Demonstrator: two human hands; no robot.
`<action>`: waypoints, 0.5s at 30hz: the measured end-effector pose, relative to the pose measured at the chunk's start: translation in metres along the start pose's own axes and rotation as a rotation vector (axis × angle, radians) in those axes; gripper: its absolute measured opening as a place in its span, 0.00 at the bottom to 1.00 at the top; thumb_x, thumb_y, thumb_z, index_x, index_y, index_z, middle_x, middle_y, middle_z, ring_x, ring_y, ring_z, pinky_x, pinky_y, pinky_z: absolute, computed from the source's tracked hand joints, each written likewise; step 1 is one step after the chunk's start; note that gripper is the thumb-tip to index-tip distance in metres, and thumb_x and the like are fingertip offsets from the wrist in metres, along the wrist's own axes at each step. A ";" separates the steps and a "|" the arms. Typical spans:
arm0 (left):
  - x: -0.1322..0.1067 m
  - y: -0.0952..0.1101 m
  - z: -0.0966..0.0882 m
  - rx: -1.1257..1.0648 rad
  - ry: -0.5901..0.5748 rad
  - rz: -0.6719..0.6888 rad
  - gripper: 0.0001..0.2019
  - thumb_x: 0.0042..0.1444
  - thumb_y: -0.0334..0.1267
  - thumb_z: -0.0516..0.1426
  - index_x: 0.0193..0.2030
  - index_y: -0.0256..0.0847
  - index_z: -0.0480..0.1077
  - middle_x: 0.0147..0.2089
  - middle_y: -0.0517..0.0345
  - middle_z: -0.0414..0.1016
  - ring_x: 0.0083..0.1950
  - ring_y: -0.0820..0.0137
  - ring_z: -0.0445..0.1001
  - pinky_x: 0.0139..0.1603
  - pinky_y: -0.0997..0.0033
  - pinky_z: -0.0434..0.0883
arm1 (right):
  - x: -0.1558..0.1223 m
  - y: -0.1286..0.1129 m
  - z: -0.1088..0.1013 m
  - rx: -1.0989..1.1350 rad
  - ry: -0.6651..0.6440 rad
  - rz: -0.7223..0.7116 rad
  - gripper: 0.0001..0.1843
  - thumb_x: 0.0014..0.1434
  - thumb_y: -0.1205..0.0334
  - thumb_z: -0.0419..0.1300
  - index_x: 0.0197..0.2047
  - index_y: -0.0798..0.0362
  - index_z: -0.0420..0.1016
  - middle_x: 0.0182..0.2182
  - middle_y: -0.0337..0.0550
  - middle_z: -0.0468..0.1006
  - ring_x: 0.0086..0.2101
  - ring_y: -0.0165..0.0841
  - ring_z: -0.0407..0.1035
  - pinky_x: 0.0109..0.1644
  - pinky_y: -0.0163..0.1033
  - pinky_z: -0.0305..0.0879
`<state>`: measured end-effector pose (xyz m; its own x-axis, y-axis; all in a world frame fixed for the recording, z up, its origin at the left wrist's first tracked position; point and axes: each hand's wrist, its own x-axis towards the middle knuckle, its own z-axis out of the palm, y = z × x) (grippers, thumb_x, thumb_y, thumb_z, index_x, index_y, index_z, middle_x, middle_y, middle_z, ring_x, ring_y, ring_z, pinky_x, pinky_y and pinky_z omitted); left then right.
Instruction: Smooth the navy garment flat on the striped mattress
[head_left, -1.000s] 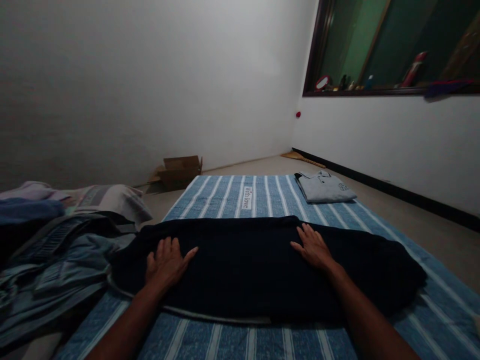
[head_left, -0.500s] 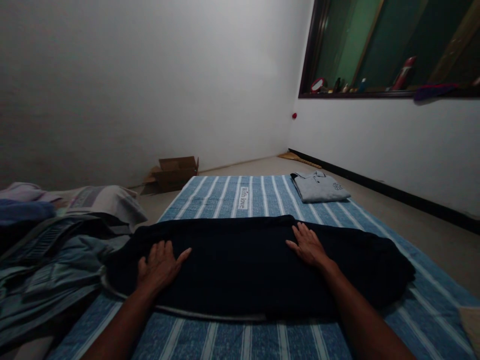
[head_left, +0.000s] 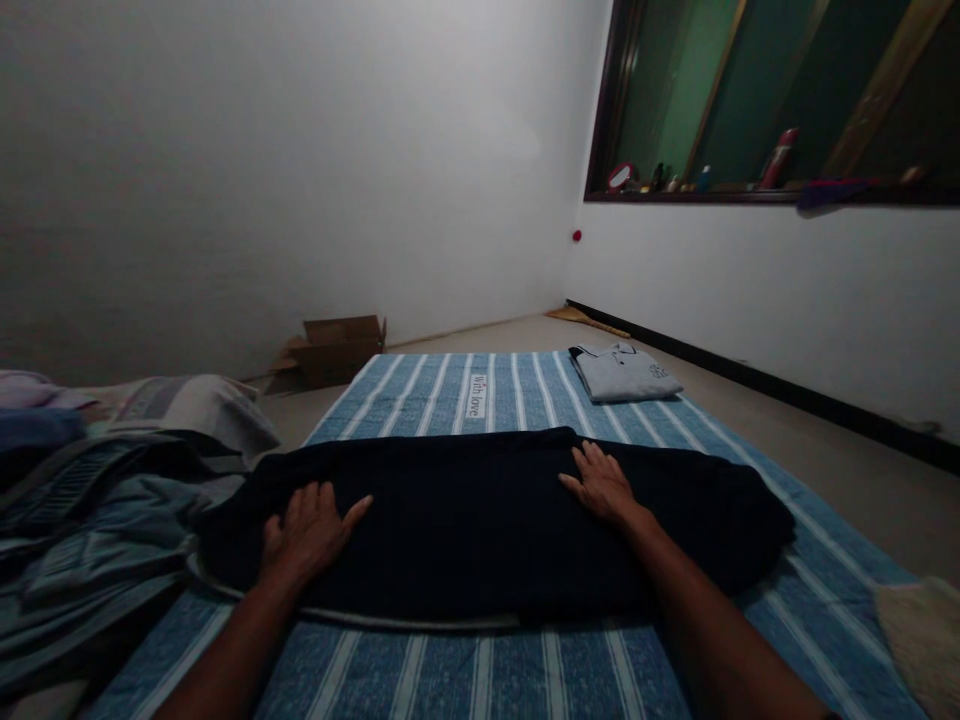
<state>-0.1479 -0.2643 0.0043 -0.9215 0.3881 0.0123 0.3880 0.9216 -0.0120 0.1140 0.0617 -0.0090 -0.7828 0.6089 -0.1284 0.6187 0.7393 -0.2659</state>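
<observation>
Underneath both hands runs a blue striped mat (head_left: 450, 680), stretching away from them toward the far wall. Across it, under the palms, lies a dark garment (head_left: 465, 520), folded into a long band that reaches past each hand to either side. Just left of the left hand a pile (head_left: 90, 520) of rumpled clothes touches the garment's end. Well beyond the right hand, at the mat's far right corner, sits a folded grey shirt (head_left: 622, 372). Far ahead of the left hand, off the mat, a box (head_left: 334, 348) stands by the wall. The left hand (head_left: 304, 530) presses flat on the garment, fingers spread, gripping nothing. The right hand (head_left: 600, 485) lies the same way, palm down, released. Between and beyond them, a white label (head_left: 474, 396) is sewn to the mat.
</observation>
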 end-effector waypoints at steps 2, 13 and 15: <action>0.000 0.001 -0.001 -0.012 0.010 0.012 0.41 0.54 0.61 0.37 0.62 0.26 0.58 0.67 0.32 0.53 0.68 0.47 0.49 0.62 0.43 0.51 | -0.008 -0.007 -0.003 0.005 0.002 0.014 0.39 0.64 0.41 0.39 0.69 0.59 0.46 0.69 0.55 0.41 0.67 0.43 0.33 0.67 0.50 0.32; -0.009 0.010 -0.016 0.012 -0.039 0.030 0.40 0.57 0.59 0.35 0.61 0.25 0.57 0.67 0.29 0.52 0.68 0.46 0.49 0.61 0.42 0.53 | -0.073 -0.040 0.017 0.028 -0.048 -0.192 0.40 0.62 0.39 0.42 0.69 0.57 0.47 0.69 0.52 0.41 0.67 0.40 0.31 0.67 0.50 0.28; -0.009 0.011 -0.017 0.013 -0.048 0.033 0.40 0.57 0.60 0.34 0.61 0.26 0.58 0.67 0.29 0.52 0.68 0.46 0.49 0.61 0.43 0.53 | -0.073 -0.039 0.019 0.026 -0.032 -0.189 0.40 0.63 0.39 0.42 0.69 0.57 0.47 0.69 0.52 0.42 0.67 0.40 0.32 0.68 0.50 0.29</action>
<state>-0.1351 -0.2576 0.0207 -0.9079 0.4176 -0.0359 0.4186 0.9078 -0.0250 0.1458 -0.0170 -0.0072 -0.8868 0.4502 -0.1043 0.4590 0.8316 -0.3126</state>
